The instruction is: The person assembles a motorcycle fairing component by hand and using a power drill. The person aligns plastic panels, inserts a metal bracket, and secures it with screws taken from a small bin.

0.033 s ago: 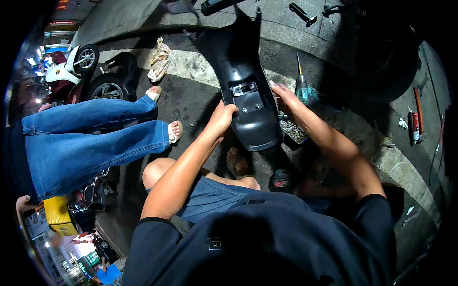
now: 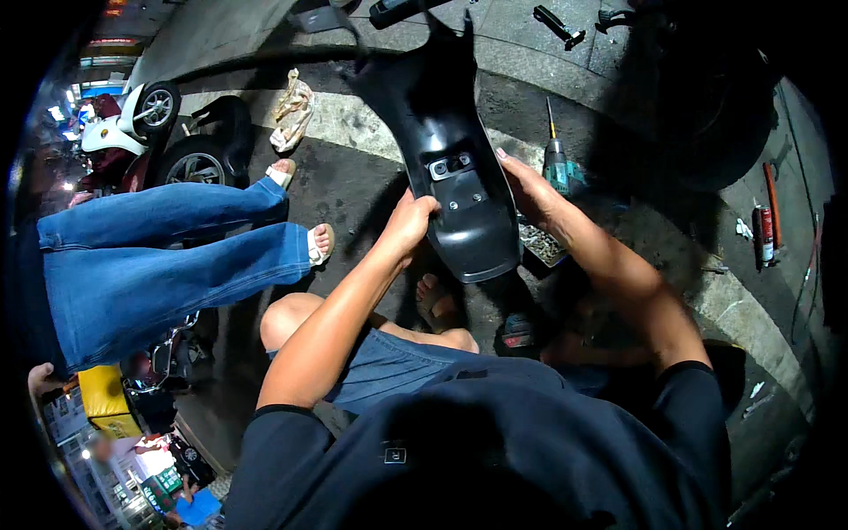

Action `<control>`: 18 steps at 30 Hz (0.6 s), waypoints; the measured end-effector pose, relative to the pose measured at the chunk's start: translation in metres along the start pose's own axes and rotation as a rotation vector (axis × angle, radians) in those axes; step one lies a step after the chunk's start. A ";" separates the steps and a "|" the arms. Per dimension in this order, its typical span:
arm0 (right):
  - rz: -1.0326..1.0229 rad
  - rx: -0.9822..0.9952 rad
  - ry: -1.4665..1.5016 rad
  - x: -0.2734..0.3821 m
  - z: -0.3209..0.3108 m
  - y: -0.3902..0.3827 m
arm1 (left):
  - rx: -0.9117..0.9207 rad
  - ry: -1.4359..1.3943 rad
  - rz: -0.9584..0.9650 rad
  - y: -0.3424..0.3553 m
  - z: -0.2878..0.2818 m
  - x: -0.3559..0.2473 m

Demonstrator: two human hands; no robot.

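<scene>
A glossy black plastic mudguard [image 2: 477,231], seemingly off a motorcycle or scooter, is held up in front of me over the ground. It has a slotted metal plate [image 2: 451,165] and two small bolt heads below that plate. My left hand [image 2: 410,226] is closed on its left edge, thumb on top, the other fingers mostly hidden. Against its right edge lies my right hand [image 2: 530,187], holding that side; several fingertips are out of sight. Just right of the mudguard's near end, partly behind my right forearm, is a tray of small metal parts [image 2: 541,246].
A teal power drill [image 2: 556,168] with a long bit lies beyond my right hand. A crumpled cloth [image 2: 291,110] is on the ground. A person in blue jeans [image 2: 177,265] stands at left, near parked scooters. A red can [image 2: 765,237] and loose black parts [image 2: 558,26] lie farther out.
The far end of the mudguard has swung slightly to the left. Both hands keep the same hold on its edges.
</scene>
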State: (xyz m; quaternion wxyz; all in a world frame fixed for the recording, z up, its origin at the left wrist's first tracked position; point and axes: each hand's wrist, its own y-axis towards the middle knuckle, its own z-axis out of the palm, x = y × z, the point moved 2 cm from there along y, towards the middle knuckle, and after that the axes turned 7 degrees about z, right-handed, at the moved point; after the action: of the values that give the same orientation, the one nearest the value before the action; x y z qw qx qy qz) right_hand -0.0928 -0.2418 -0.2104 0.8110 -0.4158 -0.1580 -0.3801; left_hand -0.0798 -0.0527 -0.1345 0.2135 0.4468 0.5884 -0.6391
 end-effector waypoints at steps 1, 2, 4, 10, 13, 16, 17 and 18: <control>0.044 0.041 0.040 0.001 -0.006 -0.003 | 0.038 -0.003 -0.015 -0.001 0.000 0.002; 0.089 0.082 0.081 0.001 -0.012 -0.006 | 0.041 -0.014 -0.015 -0.001 0.003 0.005; 0.093 0.086 0.069 0.000 -0.012 0.000 | 0.039 0.125 0.004 0.000 -0.006 0.008; 0.160 0.040 0.132 0.012 0.011 -0.022 | 0.081 0.390 0.128 -0.009 -0.032 -0.008; 0.253 0.025 0.185 0.006 0.011 -0.020 | 0.106 -0.080 -0.015 -0.019 -0.032 -0.033; 0.068 0.180 0.140 0.005 0.025 -0.018 | -0.022 -0.253 0.060 0.003 -0.039 -0.006; 0.068 0.136 0.120 0.002 0.026 -0.019 | -0.021 -0.251 0.054 0.005 -0.041 -0.004; 0.065 0.093 0.100 0.001 0.029 -0.019 | 0.029 -0.281 0.018 0.007 -0.041 -0.007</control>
State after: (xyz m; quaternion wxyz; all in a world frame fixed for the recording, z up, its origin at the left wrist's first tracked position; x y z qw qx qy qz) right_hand -0.1050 -0.2262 -0.1813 0.8481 -0.3634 -0.1213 -0.3661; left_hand -0.0573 -0.0171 -0.1295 0.2932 0.3613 0.5393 -0.7019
